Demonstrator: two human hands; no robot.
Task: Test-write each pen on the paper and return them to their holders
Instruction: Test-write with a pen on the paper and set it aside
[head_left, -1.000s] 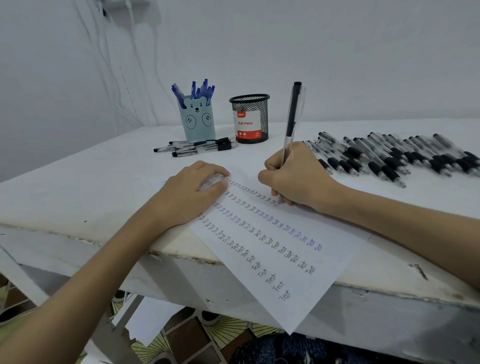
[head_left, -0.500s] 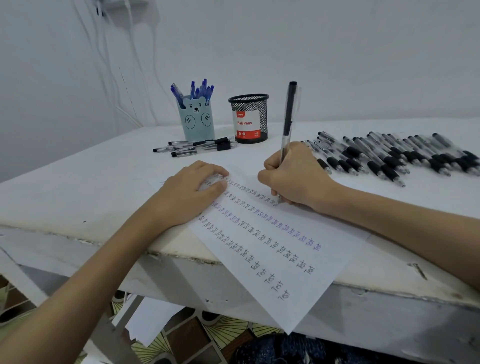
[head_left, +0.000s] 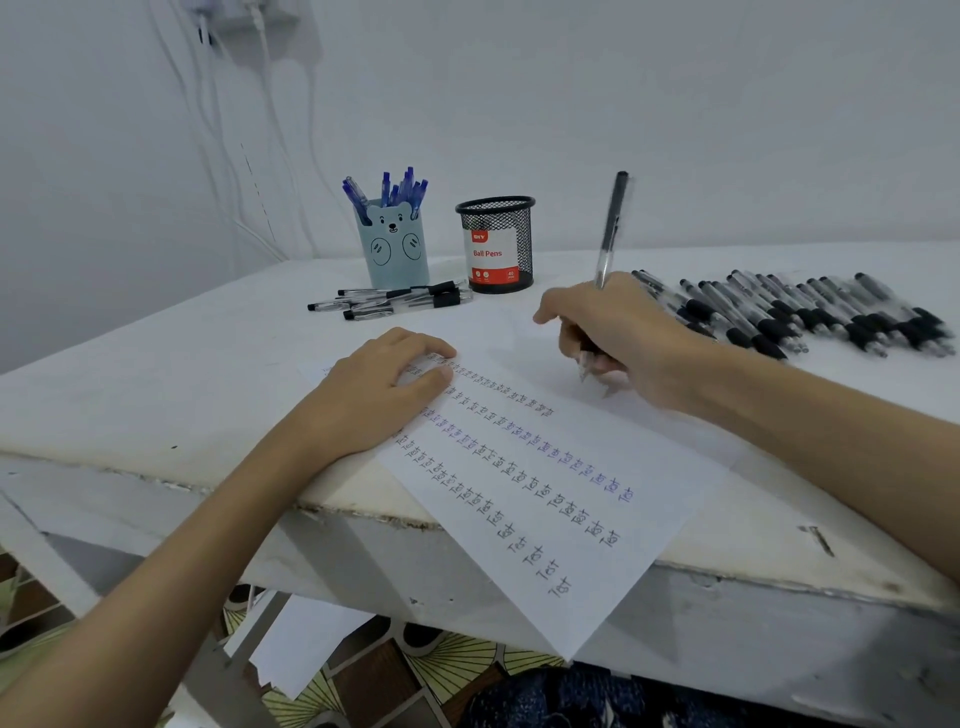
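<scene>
A: White paper (head_left: 561, 499) lies slanted on the table (head_left: 156, 395), its near corner hanging past the table edge. Rows of small handwritten test marks run across it, mostly black, one row bluish.

B: Left hand (head_left: 379, 395)?

A: Flat on the sheet's far-left part, fingers relaxed and pressing it down. Right hand (head_left: 618, 338) is curled round a black pen (head_left: 610, 234), held nearly upright. Tip sits over the far-right part of the sheet; contact with the paper cannot be told, the tip is blurred.

B: Holders?

A: Far centre. Blue bear holder (head_left: 393, 249) stands on the left with blue pens (head_left: 387, 189) in it; black mesh holder (head_left: 497, 244), labelled "Ball Pens", just right of it. A few loose pens (head_left: 395, 301) lie on the table just in front of the bear holder.

B: Remaining stock?

A: Row of black-grip pens (head_left: 795, 312) laid side by side at far right, beyond the right wrist.
</scene>
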